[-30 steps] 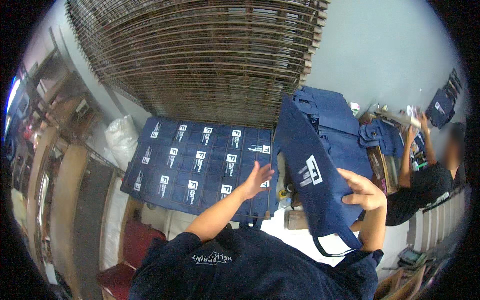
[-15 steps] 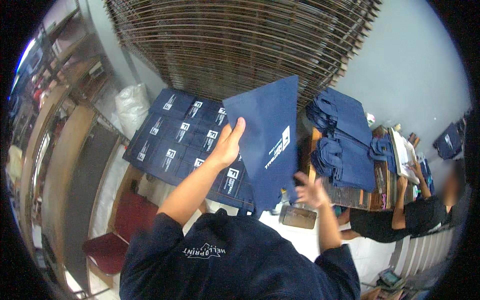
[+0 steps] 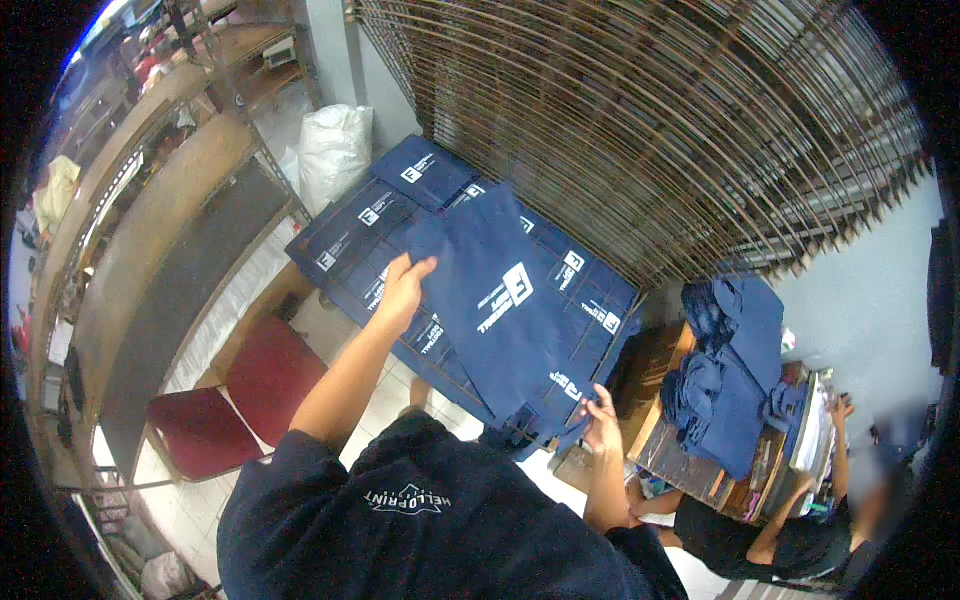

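Observation:
A navy cloth tote bag (image 3: pixel 475 255) with a white print hangs aslant above the table. My left hand (image 3: pixel 402 292) is closed on its left edge, thumb on top. At the bag's lower right end, my right hand (image 3: pixel 602 425) has its fingers bent together around navy cloth, apparently the same bag's end. Beneath it, rows of similar printed navy bags (image 3: pixel 345 240) lie flat over the table, partly hidden by the held one. Another printed bag (image 3: pixel 425 165) lies at the far left corner.
A large slatted rack (image 3: pixel 640 110) rises behind the table. Stacked navy bags (image 3: pixel 745 420) sit on a wooden bench (image 3: pixel 672 460) at right, where a co-worker (image 3: pixel 820 545) handles a white item. A white sack (image 3: pixel 335 155) stands far left; a red chair (image 3: pixel 270 385) is nearer.
The bag has come down from a raised, upright position toward the table. My right hand, spread and apart before, has closed at its lower end. My view has turned, shifting the table rightward.

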`<state>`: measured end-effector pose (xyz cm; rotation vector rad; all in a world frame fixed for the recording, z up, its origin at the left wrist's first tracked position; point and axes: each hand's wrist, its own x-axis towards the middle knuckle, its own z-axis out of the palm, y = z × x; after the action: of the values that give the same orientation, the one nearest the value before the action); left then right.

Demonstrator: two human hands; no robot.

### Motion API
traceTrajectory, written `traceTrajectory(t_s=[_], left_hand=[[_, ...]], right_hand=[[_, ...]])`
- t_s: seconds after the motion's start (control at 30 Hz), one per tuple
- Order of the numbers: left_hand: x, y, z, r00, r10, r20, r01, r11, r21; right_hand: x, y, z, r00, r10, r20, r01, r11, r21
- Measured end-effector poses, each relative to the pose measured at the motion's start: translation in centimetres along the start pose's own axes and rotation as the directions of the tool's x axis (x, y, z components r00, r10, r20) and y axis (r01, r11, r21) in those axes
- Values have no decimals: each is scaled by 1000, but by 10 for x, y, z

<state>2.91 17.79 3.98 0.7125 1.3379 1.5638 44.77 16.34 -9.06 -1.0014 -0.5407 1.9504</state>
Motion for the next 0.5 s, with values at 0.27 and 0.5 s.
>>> traceTrajectory(t_s=[0.27, 0.5], left_hand=[[54, -77, -82, 891, -441, -105, 450, 889, 88], [174, -103, -128, 909, -412, -60, 402, 906, -129]], right_hand=[[80, -45, 45, 986, -106, -129, -22, 682, -731], [201, -70, 132, 990, -136, -29, 26, 383, -923]])
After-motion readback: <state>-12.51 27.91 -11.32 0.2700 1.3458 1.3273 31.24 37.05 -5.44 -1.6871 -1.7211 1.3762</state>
